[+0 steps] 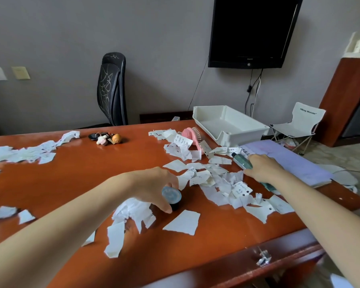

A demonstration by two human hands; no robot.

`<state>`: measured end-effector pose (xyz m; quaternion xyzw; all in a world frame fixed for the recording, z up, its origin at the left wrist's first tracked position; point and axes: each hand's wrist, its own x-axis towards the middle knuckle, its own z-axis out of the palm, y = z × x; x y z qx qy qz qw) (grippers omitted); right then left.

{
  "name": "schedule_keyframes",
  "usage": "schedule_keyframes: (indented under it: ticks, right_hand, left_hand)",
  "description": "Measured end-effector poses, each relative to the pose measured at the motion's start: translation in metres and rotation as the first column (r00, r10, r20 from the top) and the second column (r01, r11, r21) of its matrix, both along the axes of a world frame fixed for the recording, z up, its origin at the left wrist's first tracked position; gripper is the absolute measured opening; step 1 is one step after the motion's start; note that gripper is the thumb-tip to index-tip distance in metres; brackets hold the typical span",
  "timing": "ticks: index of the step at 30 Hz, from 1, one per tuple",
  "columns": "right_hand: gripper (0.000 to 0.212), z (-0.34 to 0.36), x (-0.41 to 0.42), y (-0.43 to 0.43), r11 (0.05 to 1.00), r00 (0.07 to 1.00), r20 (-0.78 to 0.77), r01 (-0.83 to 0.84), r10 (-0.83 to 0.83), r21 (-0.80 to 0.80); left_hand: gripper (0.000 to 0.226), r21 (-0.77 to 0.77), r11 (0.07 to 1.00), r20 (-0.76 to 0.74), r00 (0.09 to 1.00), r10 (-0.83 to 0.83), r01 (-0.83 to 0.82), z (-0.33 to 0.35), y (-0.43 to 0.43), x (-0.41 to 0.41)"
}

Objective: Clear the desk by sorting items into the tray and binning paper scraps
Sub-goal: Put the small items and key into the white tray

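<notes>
On the desk (71, 179) it's barely started: the tray (229, 125) sits empty at the far right edge and paper scraps (216, 183) lie everywhere. Left hand (154, 183) is closed round a small blue-lidded jar (172, 196), right hand (262, 167) wraps a green pen-like thing (240, 161). Keys (106, 138), pink hairbrush (192, 136) and notebook (289, 161) still wait, half buried in scraps.

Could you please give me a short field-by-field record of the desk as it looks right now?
surface: orange-brown desk
left hand: gripping a small dark jar with a blue lid
right hand: closed on a green pen-like tool
tray: white, far right, looks empty
paper scraps: scattered widely, none binned yet
other items: keys, pink hairbrush, lilac notebook
bin: not in view
</notes>
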<state>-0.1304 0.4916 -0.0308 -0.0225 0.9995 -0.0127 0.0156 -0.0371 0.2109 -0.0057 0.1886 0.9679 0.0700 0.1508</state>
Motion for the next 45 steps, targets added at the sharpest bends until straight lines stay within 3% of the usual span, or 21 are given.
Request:
schedule_keyframes:
  ticks: [4, 8, 12, 21, 34, 45]
  right_hand:
    - [0.038, 0.004, -0.005, 0.002, 0.999, 0.999, -0.020, -0.049, 0.049, -0.017]
    - [0.024, 0.011, -0.013, 0.005, 0.995, 0.995, -0.063, -0.081, 0.077, -0.063]
    - [0.015, 0.028, -0.021, 0.007, 0.980, 0.976, -0.127, -0.187, 0.179, -0.061]
    - [0.025, 0.065, -0.077, 0.017, 0.971, 0.949, -0.293, -0.168, 0.113, -0.172]
    - [0.021, 0.070, -0.178, 0.026, 0.914, 0.970, -0.240, -0.073, -0.027, -0.399]
    - [0.023, 0.038, -0.244, 0.029, 0.848, 0.991, -0.120, -0.012, -0.061, -0.530]
  left_hand:
    - [0.048, 0.054, 0.999, -0.017, 1.000, 0.003, -0.002, 0.002, 0.001, -0.009]
    - [0.047, 0.102, 0.995, -0.074, 0.997, 0.000, 0.007, 0.012, 0.005, -0.021]
    - [0.045, 0.217, 0.975, -0.221, 0.975, 0.012, 0.038, 0.022, 0.012, -0.037]
    - [0.044, 0.405, 0.912, -0.347, 0.934, 0.083, 0.070, 0.042, 0.046, -0.109]
    - [0.048, 0.427, 0.901, -0.245, 0.950, 0.193, -0.073, 0.047, 0.105, -0.267]
    - [0.047, 0.399, 0.911, -0.111, 0.981, 0.159, -0.102, 0.007, 0.153, -0.349]
